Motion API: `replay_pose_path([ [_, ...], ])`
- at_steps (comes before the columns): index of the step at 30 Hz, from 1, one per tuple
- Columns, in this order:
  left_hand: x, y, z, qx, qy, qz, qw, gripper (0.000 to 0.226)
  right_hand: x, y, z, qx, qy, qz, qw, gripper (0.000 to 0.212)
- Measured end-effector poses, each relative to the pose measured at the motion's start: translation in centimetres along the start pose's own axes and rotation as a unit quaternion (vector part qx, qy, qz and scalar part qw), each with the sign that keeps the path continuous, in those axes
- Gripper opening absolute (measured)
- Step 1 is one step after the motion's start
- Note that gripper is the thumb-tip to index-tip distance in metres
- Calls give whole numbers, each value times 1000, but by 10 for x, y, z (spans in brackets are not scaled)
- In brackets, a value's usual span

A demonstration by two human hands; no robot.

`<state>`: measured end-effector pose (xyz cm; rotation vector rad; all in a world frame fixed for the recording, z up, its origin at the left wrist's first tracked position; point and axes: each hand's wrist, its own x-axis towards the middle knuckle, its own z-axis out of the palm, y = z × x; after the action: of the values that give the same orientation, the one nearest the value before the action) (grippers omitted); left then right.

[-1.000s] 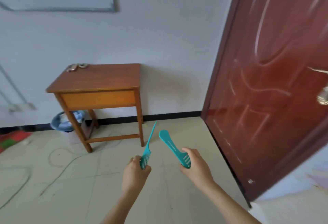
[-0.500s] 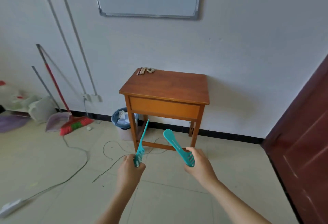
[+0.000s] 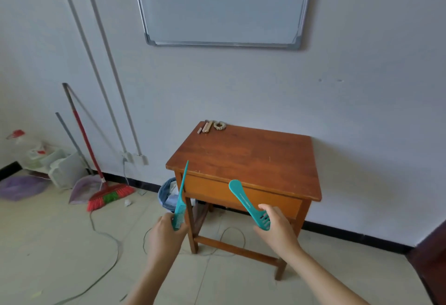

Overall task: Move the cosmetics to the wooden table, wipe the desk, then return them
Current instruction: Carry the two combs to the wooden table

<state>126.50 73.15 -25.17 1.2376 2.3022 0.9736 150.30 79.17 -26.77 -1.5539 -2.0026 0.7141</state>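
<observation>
Two teal combs are being carried toward the wooden counter, one per hand. The left hand is gripping a rat-tail comb by its toothed end. Its fingers are wrapping round the teeth, w/ the thin tail pointing up & slightly right. The tail's tip is showing over the counter's front-left corner. The right hand is pinching a wide-tooth comb at the toothed end, thumb on top. Its rounded handle is angling up & left across the drawer front. Both combs are hanging in the air, not touching the counter.

Key relation: the counter top is lying ahead of & above both hands in the view, w/ both long axes aiming at it handle-first. The right hand is sitting below the middle of the front edge, so it's looking nearer to the top. The left hand is hanging just off the front-left leg. Judging from this, each hand is needing to rise over the front edge & lay its comb flat. Some small sticks & a beige ring-shaped item are lying at the back-left corner, well apart from the hands.

Writing: a line of pale print is running along the wide-tooth comb's handle, too small to read. No marks are showing on the whiteboard.
</observation>
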Motion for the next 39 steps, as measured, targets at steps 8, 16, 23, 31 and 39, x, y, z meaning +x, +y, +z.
replay_pose_path([
  [8, 84, 1, 38, 4, -20, -57, 998, 9, 107, 1, 32, 8, -43, -5, 999, 51],
  [16, 221, 17, 73, -10, -79, 13, 997, 8, 203, -4, 55, 3, 0, 70, 998, 51],
  [23, 326, 23, 98, 41, -154, 54, 986, 19, 285, -33, 70, -3, 46, 124, 991, 52],
  [31, 372, 26, 138, 47, -222, 84, 970, 27, 312, -27, 87, -5, 54, 198, 979, 55],
  [39, 401, 64, 170, 85, -243, 86, 962, 34, 345, -7, 74, 2, 60, 210, 976, 54],
])
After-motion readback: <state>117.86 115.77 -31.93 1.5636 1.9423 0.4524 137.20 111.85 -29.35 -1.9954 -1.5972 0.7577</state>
